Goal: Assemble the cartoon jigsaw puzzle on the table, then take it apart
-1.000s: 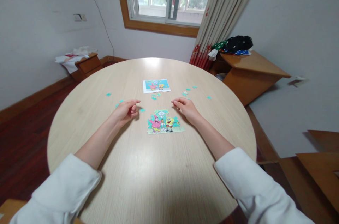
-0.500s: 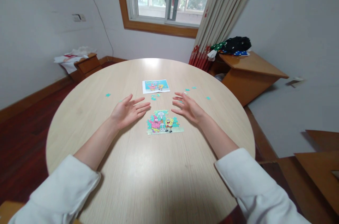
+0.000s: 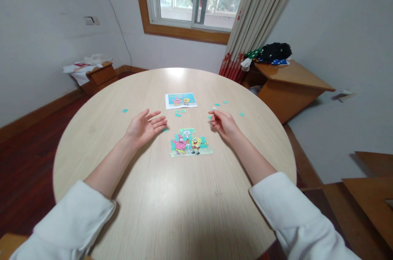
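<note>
A partly assembled jigsaw puzzle with cartoon figures lies on the table between my hands. To its left, my left hand rests palm turned inward, fingers stretched out and nothing in it. A green puzzle piece peeks out by those fingertips. On the other side, my right hand has its fingers curled in and the thumb and index tips together; whether a piece is between them is too small to see. Another green piece shows just beside the right fingers. Several loose pieces lie beyond the puzzle.
A printed reference picture lies farther back on the round table. More loose pieces are scattered at the right, one stray piece at the left. A wooden cabinet bearing clothes stands beyond the table's right edge.
My right hand's spread fingers have curled into a closed shape, moving slightly right. My left hand has drawn a little to the left, uncovering a green piece by its fingertips.
</note>
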`<state>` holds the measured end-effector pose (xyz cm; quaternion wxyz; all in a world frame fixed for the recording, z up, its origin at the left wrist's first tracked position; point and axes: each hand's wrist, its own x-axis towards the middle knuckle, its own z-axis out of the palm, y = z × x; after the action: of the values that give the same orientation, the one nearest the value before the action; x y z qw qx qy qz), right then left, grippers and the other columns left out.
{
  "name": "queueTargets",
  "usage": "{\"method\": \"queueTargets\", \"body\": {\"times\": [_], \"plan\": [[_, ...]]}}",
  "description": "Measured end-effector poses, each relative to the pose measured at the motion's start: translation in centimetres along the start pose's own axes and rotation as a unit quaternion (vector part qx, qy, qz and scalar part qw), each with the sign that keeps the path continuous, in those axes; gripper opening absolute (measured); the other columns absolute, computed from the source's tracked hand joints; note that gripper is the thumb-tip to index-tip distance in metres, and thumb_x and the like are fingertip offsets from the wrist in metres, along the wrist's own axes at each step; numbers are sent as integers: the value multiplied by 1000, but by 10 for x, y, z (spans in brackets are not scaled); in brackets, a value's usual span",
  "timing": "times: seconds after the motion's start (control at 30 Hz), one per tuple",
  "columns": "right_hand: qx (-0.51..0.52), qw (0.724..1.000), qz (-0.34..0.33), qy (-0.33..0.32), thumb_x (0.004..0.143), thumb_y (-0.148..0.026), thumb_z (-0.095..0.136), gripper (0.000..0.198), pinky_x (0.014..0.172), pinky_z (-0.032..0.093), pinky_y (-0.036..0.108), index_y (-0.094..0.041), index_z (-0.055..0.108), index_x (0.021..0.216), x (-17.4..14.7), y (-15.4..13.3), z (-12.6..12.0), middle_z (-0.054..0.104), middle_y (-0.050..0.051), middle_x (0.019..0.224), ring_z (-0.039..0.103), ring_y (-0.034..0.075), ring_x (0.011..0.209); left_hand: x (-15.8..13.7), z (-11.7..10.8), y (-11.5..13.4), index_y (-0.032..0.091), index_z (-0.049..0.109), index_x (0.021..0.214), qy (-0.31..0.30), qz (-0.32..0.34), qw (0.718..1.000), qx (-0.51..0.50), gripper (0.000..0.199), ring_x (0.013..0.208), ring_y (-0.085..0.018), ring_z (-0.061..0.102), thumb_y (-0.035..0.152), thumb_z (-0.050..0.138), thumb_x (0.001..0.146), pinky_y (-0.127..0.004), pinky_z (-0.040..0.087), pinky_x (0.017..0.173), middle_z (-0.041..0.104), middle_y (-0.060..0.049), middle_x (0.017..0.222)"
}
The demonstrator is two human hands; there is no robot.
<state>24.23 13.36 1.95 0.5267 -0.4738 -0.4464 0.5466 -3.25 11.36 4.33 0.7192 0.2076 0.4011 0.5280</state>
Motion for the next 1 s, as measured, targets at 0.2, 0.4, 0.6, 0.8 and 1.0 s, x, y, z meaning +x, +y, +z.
{"method": "queueTargets", "body": {"times": [0.2,0.4,0.6,0.8,1.0], "plan": [[-5,989,-55,138,65,-35,59,17,39,23,20,-18,59,69,11,-1,-17,36,-9,46,30,5,40,6,-2,4,17,46,63,95,87,991,-31,18,41,-6,41,12,47,80,-18,42,51,41,5,45],[-58,959,-91,264,64,-31,54,13,39,22,21,-19,57,68,22,0,-40,38,-8,48,31,7,41,7,-4,7,19,33,53,106,110,987,-44,30,38,-5,31,4,53,69,-17,33,43,29,8,41],[-126,944,-117,282,64,-26,48,16,46,28,23,-19,60,70,26,5,-45,42,-6,53,37,10,48,9,-8,8,18,34,52,122,127,984,-39,30,38,-4,30,4,55,68,-17,32,43,31,7,40],[-223,933,-155,238,65,-23,44,19,60,38,26,-18,61,72,26,10,-45,52,-3,63,46,13,60,10,-10,9,18,33,53,126,137,982,-16,29,37,-3,29,5,54,66,-17,31,42,32,9,41],[-341,904,-183,184,65,-16,45,20,74,42,34,-17,63,73,29,19,-49,58,3,74,51,17,69,13,-15,9,18,33,54,122,150,981,-16,29,37,-2,31,5,57,64,-16,30,42,32,9,42]]}}
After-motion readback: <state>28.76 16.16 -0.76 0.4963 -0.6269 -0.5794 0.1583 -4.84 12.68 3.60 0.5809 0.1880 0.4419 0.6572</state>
